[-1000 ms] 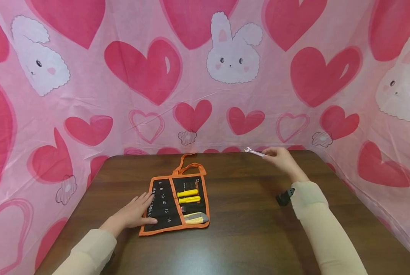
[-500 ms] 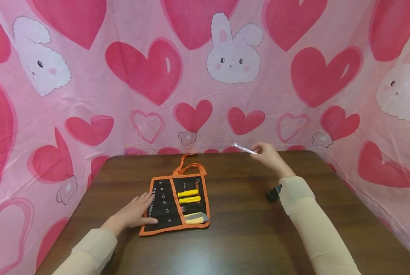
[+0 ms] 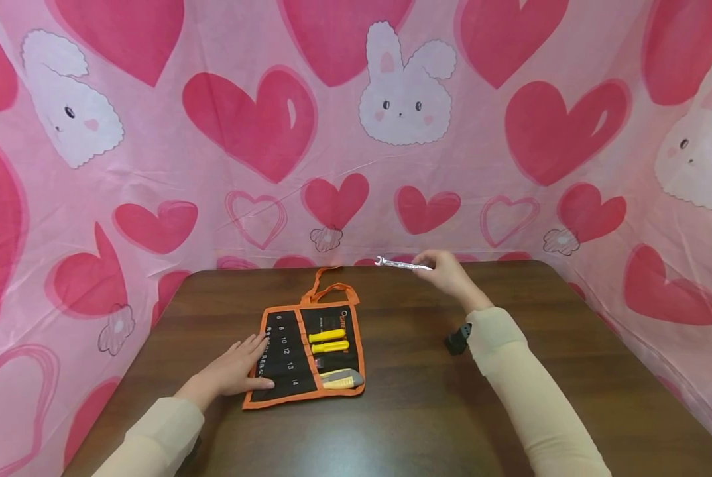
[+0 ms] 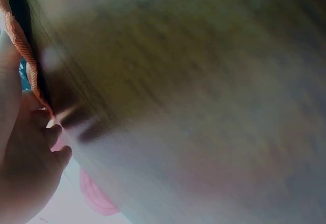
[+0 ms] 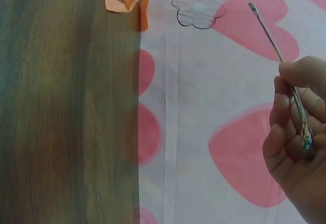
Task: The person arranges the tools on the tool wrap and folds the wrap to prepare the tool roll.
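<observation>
A black tool pouch (image 3: 278,391) with orange edging lies spread on the table, its left panel printed with sizes from 6 to 14. My left hand (image 3: 231,368) rests flat on the pouch's left edge, fingers extended. In its right pocket sit two yellow handles (image 3: 329,340) and a yellow-grey utility knife (image 3: 341,378). My right hand (image 3: 445,270) pinches a silver wrench (image 3: 398,264) between thumb and fingers, raised over the table's far side with the open end pointing left. The right wrist view shows the wrench (image 5: 267,33) edge-on, its other end against the palm.
Orange tie straps (image 3: 332,288) trail from the pouch's far edge. The brown wooden table (image 3: 415,411) ends at a pink cloth backdrop (image 3: 356,218) with hearts and rabbits, which rises behind and on both sides. A black wrist device (image 3: 457,339) hangs under the right sleeve.
My right hand has carried the wrench leftward along the table's far side, closer to the pouch's straps. The left hand and the pouch have stayed in place.
</observation>
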Action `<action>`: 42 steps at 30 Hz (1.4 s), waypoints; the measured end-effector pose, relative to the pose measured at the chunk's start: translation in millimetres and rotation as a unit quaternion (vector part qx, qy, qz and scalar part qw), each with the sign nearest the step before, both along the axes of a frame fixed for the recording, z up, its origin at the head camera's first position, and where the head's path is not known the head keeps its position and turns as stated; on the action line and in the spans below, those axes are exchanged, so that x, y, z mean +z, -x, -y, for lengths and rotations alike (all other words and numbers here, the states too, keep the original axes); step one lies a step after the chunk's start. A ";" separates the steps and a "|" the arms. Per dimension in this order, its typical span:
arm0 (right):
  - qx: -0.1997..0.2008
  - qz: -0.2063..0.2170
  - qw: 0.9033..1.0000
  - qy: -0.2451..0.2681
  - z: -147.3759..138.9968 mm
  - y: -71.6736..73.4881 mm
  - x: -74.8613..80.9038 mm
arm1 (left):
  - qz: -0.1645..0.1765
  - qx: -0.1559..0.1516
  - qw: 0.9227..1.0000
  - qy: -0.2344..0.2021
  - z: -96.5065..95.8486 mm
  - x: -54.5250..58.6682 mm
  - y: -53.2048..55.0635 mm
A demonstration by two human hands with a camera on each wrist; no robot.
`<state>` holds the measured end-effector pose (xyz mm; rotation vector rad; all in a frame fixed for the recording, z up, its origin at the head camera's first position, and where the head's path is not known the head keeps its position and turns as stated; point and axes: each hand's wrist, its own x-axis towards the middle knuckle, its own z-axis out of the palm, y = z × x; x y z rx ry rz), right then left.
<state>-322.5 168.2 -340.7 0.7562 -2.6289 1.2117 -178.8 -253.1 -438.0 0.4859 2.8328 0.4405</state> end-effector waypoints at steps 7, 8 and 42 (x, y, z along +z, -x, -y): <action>0.034 0.018 0.999 -0.002 15.9 -2.4 -5.1 | 0.003 0.003 1.000 0.003 -0.9 -0.8 0.2; 0.038 0.020 0.999 -0.005 18.2 -2.9 -5.8 | 0.003 0.002 1.000 0.003 -1.1 -0.6 0.0; 0.085 0.135 0.987 -0.022 104.3 -11.3 -49.0 | 0.007 0.010 1.000 0.007 -0.5 -3.2 2.7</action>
